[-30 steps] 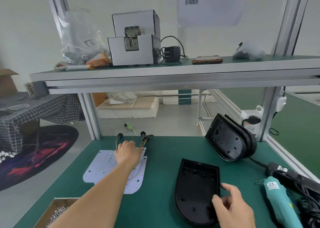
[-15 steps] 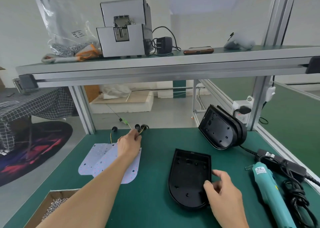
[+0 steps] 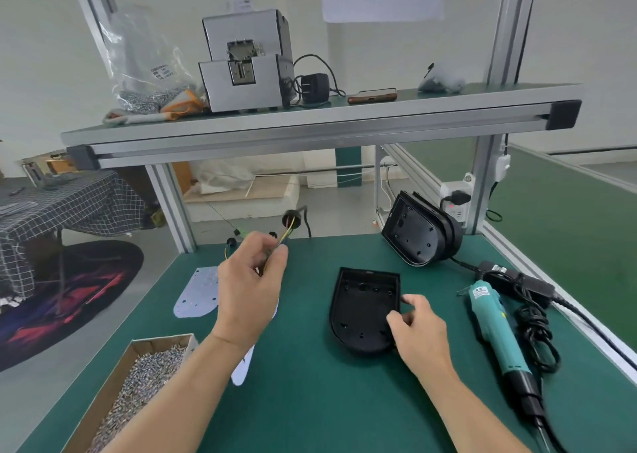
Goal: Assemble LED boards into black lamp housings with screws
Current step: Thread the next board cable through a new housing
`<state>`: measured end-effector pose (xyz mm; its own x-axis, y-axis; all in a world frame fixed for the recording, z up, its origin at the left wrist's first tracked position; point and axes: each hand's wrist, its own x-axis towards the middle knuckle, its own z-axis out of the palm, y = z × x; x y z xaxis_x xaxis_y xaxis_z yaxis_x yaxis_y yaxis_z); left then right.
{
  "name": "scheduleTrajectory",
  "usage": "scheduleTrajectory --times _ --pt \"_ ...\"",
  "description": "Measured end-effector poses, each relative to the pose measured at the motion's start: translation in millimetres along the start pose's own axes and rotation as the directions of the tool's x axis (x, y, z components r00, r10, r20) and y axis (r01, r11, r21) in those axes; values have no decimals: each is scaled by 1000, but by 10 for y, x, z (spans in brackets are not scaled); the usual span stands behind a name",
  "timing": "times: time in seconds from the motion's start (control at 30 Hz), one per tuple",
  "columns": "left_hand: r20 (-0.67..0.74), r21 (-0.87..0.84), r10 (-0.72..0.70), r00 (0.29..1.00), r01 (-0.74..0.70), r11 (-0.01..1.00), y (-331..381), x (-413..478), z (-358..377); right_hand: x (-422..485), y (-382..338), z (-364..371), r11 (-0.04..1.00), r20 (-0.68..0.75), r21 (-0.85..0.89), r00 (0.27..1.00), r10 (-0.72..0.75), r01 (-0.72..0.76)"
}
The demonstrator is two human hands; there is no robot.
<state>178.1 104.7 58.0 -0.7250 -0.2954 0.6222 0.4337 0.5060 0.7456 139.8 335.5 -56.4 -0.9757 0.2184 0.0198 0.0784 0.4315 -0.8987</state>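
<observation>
Pinching fingers (image 3: 274,257): on the left hand (image 3: 250,290), thumb and curled fingers are closed on a bundle of yellow and green wires (image 3: 289,233).
Wires: held up off the mat at far centre-left; a black grommet (image 3: 289,218) is seen at their upper end.
LED board (image 3: 241,366): white, mostly hidden behind the left hand and forearm; whether it is lifted cannot be told.
Second board (image 3: 198,294): laid flat on the green mat (image 3: 310,401), just left of the left hand.
Right fingers (image 3: 412,301): curled, right wall of the black housing (image 3: 362,311) pinched between index finger and thumb.
Right hand (image 3: 418,332): placed at the near-right corner of the housing.
Housing: laid flat, open side up, at mat centre, right of the boards.
Stacked housings (image 3: 420,235): stood on edge at far right, well apart from both hands.
Screw box (image 3: 144,383): cardboard, filled with screws, at near left.
Screwdriver (image 3: 496,335): teal, laid on the mat right of the housing, untouched, coiled cable (image 3: 537,332) beside it.
Shelf (image 3: 310,121): a grey machine (image 3: 244,69), a plastic bag (image 3: 148,69) and a phone (image 3: 372,95) are carried.
</observation>
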Motion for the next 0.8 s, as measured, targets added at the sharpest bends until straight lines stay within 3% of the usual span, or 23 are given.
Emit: scheduleTrajectory --times 0.27,0.6,0.7,0.8 --pt "-2 -155 143 990 -142 978 837 -496 -94 -134 -52 -68 997 62 -58 997 -40 43" --pt "-57 -324 283 957 -286 902 1516 -760 -470 -698 22 -193 998 229 -57 973 37 -25" --pt "-50 -438 321 946 -310 844 1670 -815 -564 -843 51 -210 996 145 -81 989 -9 21" --pt "21 -444 354 935 -309 841 1675 -822 -596 -881 21 -249 994 -28 46 995 -96 98"
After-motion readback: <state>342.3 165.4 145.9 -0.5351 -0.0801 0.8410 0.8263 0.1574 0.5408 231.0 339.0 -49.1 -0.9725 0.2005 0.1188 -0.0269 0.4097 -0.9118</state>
